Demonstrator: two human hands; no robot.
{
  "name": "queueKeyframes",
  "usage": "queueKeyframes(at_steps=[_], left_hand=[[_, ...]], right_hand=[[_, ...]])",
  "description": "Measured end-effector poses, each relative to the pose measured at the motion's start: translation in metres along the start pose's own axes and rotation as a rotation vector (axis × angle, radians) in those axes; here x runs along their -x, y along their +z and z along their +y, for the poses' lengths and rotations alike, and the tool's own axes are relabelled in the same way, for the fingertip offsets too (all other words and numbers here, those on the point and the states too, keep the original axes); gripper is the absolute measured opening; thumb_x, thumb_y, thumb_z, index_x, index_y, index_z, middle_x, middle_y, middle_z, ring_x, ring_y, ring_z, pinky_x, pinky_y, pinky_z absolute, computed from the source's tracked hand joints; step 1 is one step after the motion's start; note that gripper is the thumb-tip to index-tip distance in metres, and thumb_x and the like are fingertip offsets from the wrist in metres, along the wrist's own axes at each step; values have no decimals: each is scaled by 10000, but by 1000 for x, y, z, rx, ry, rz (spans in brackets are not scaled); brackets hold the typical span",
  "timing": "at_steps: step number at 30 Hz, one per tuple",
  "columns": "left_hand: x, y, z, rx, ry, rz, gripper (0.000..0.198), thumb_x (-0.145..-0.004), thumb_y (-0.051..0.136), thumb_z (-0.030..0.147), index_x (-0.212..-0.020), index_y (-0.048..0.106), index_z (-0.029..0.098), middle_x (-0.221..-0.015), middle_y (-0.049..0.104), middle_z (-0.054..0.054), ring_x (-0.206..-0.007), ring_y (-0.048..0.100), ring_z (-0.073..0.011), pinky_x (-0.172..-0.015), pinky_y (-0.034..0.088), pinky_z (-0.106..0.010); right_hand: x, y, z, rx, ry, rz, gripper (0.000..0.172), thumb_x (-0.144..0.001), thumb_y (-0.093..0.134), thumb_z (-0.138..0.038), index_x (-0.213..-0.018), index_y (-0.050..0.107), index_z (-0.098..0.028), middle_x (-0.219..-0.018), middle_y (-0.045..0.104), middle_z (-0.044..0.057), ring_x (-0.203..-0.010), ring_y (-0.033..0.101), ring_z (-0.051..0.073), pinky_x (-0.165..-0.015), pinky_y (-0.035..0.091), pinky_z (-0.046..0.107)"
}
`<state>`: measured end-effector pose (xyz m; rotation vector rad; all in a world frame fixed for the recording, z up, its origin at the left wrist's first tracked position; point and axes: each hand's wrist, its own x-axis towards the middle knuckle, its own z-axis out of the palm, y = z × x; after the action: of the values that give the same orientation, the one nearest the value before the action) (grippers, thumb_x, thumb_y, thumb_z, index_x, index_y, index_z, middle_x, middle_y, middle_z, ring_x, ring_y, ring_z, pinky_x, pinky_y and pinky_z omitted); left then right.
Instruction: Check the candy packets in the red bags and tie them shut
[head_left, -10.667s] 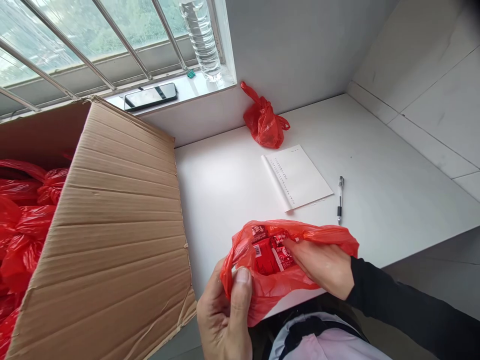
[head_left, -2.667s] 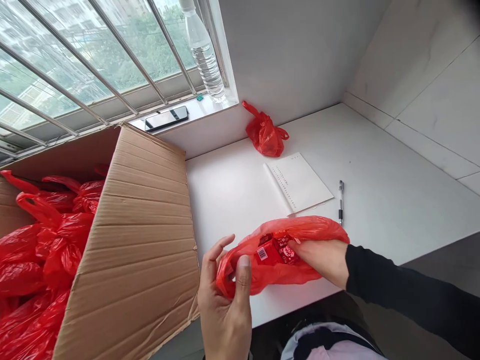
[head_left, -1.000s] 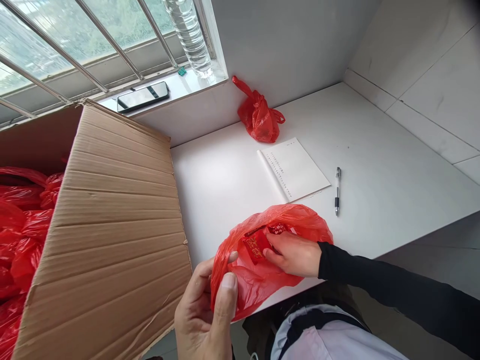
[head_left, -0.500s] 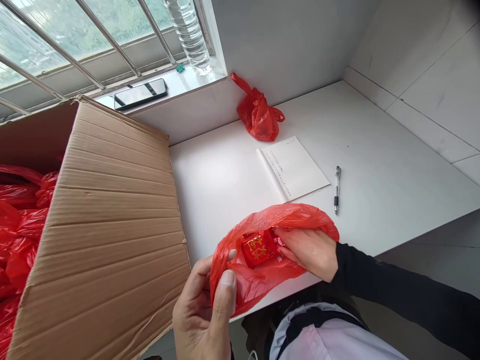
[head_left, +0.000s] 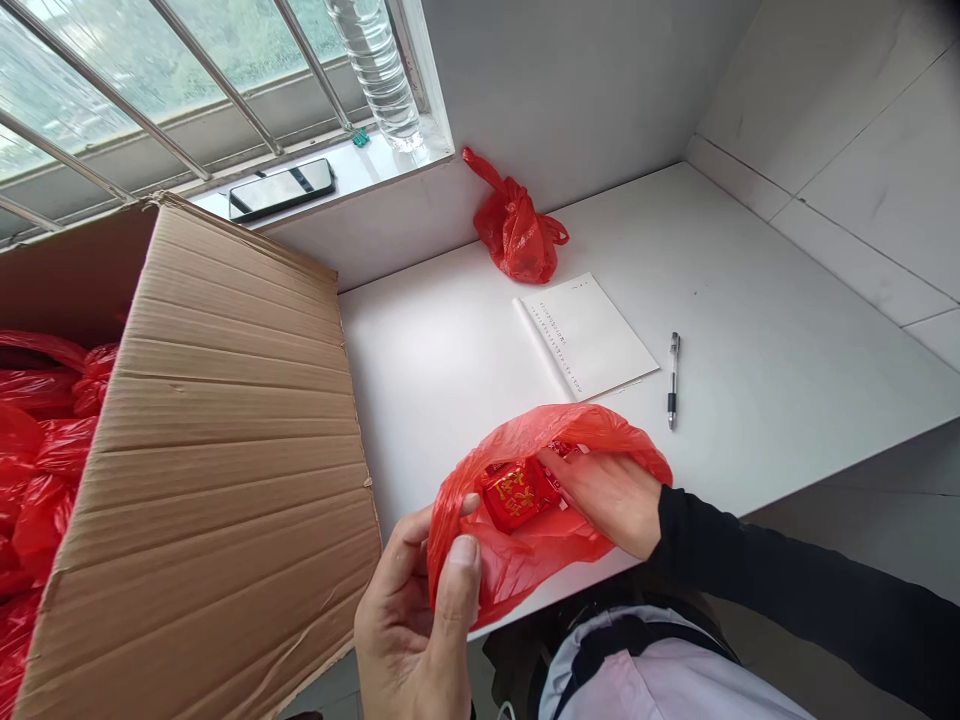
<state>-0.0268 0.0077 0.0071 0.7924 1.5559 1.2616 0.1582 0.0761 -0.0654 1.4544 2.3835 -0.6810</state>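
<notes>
An open red plastic bag point(head_left: 525, 560) lies at the near edge of the white table point(head_left: 765, 340). My left hand point(head_left: 412, 630) pinches the bag's left rim between thumb and fingers and holds it open. My right hand point(head_left: 611, 495) is inside the bag mouth, its fingers touching small red packets point(head_left: 514, 492) with gold print. The right fingertips are partly hidden by the bag and packets.
A large cardboard box point(head_left: 225, 450) with several tied red bags point(head_left: 37, 440) stands at the left. A tied red bag point(head_left: 517, 225), a notepad point(head_left: 589, 335) and a pen point(head_left: 673, 378) lie further back. A phone point(head_left: 281, 187) and a water bottle point(head_left: 379, 70) sit on the windowsill.
My right hand has shifted a little inside the bag and the red packets have been turned, now showing gold print. My left hand keeps its pinch on the rim.
</notes>
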Motion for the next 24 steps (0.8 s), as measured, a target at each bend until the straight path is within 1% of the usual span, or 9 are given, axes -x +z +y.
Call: queueKeyframes(at_steps=[2,3,7,11,14,18,21,22,24], left_hand=[[-1,-1,-1,-20,18,-48,194,-883,811,460,-941,787,276,-585,395,56,-568,341,-98,-552,424,-149],[-1,-1,-2,-20,17,-52,192,-888,807,459,-945,787,277,-587,395,55,-570,343,-99,-550,423,-149],[-2,0,-2,-4,5,-25,199,-878,816,455,-901,770,263,-594,398,52,-577,337,-102,-547,417,-154],[-1,4,1,4,-2,-6,207,-863,828,458,-899,768,263,-592,399,53,-578,332,-103,-552,412,-153],[-2,3,0,13,-8,8,221,-863,826,467,-885,767,256,-598,388,52,-580,319,-104,-552,406,-153],[-3,0,-2,-16,25,-62,206,-873,816,464,-895,774,263,-582,394,50,-563,339,-102,-546,415,-156],[-1,5,0,21,-19,16,250,-837,845,485,-849,756,252,-596,386,51,-582,313,-103,-559,401,-149],[0,7,2,30,-32,40,262,-823,856,491,-845,753,251,-600,384,51,-589,304,-105,-564,398,-148],[2,11,4,42,-42,59,276,-805,868,500,-844,754,252,-598,375,52,-595,289,-109,-567,395,-148]], right_hand=[[-2,3,-3,-4,-54,-28,613,-968,550,-100,-1562,430,-191,-961,786,90,-854,769,322,-648,468,362],[-3,4,-4,-4,-66,-42,641,-978,552,-114,-1593,390,-188,-973,789,97,-876,771,330,-650,462,364],[-5,6,-7,-11,-68,-77,383,-999,554,-169,-1379,595,-156,-915,789,96,-846,774,333,-622,436,369],[-5,4,-5,-6,-32,-59,381,-1037,493,-185,-1410,554,-133,-955,794,115,-873,775,341,-636,446,381],[-5,3,-3,8,-11,-51,286,-1071,442,-219,-1253,635,-111,-926,783,133,-842,776,342,-625,450,383],[-7,1,-3,27,27,-32,367,-1057,429,-164,-1390,546,-67,-890,772,136,-806,773,354,-609,458,389],[-11,-3,-5,40,59,-30,311,-995,476,-86,-1269,615,-39,-879,763,169,-820,772,373,-626,470,397],[-12,-4,-6,36,54,-29,336,-968,495,-62,-1282,611,-43,-866,762,158,-810,771,365,-624,469,391],[-16,-5,-8,15,25,-20,509,-935,527,-47,-1443,518,-80,-876,769,115,-812,768,339,-636,471,376]])
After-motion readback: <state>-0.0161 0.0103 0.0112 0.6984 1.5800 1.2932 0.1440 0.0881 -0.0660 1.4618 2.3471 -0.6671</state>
